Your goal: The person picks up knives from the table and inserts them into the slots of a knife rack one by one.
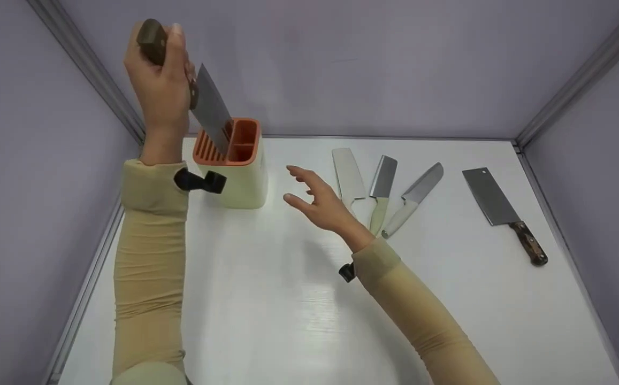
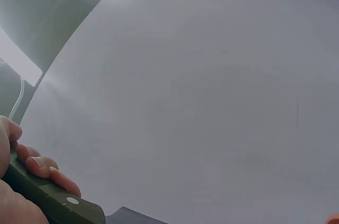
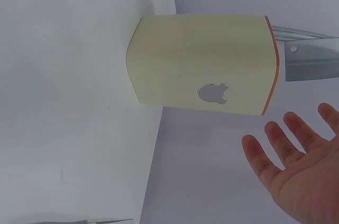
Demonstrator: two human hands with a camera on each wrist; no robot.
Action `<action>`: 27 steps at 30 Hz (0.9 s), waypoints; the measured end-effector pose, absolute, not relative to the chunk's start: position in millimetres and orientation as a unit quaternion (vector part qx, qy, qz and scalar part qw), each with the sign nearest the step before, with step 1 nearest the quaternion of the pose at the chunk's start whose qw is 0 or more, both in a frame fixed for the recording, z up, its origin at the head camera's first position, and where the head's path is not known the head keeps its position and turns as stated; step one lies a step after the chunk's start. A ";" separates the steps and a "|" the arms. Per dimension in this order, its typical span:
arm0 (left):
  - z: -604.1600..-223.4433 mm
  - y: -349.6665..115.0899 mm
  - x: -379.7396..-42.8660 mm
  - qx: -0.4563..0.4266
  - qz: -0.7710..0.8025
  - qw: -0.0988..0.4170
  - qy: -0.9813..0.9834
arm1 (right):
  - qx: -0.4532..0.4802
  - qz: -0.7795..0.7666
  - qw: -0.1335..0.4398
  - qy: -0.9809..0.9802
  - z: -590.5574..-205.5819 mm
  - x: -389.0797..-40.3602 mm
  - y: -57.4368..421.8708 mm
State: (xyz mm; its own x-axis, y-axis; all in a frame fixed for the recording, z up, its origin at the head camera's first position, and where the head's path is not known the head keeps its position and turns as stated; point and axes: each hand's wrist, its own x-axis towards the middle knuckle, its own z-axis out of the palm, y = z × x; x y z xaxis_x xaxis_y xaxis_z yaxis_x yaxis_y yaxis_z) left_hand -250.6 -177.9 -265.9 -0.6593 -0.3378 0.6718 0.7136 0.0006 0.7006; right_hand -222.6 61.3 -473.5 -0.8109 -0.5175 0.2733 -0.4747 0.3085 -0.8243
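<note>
My left hand [image 1: 159, 88] is raised at the upper left and grips the dark handle [image 2: 58, 197] of a cleaver. Its grey blade [image 1: 212, 107] points down over the slotted side of a cream knife block [image 1: 247, 187] with an orange top. In the right wrist view the blade [image 3: 312, 60], with a small hole near its corner, stands slightly apart from the block's orange rim. To the right of the block my right hand [image 1: 322, 206] hovers with spread, relaxed fingers and holds nothing. The open compartments of the block lie beside its slots.
Right of the block lie a pale broad-bladed knife [image 1: 348, 174], a small cleaver [image 1: 383, 179] with a cream handle and a white-handled knife [image 1: 421, 184]. A dark-handled cleaver [image 1: 488, 198] lies at the far right. Grey walls enclose the white table [image 1: 266, 321].
</note>
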 end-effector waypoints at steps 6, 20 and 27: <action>-268.4 -196.9 -259.9 -0.131 -0.680 0.392 -0.606 | -0.309 -0.502 0.017 0.807 -469.6 -226.8 52.2; -258.7 -220.4 -259.6 -0.056 -0.707 0.374 -0.598 | -0.317 -0.495 0.028 0.808 -465.0 -226.9 38.5; -263.5 -223.9 -265.9 -0.087 -0.671 0.403 -0.616 | -0.317 -0.492 0.034 0.810 -467.5 -225.8 36.0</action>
State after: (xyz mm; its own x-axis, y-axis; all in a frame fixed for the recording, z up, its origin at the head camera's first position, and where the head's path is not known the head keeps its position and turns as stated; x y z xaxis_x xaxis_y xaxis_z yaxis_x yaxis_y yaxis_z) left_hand -265.9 -223.9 -263.5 -0.6595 -0.4344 0.6136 0.6489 0.0832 0.7563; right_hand -225.8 36.0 -467.5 -0.7970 -0.5465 0.2571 -0.4802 0.3152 -0.8186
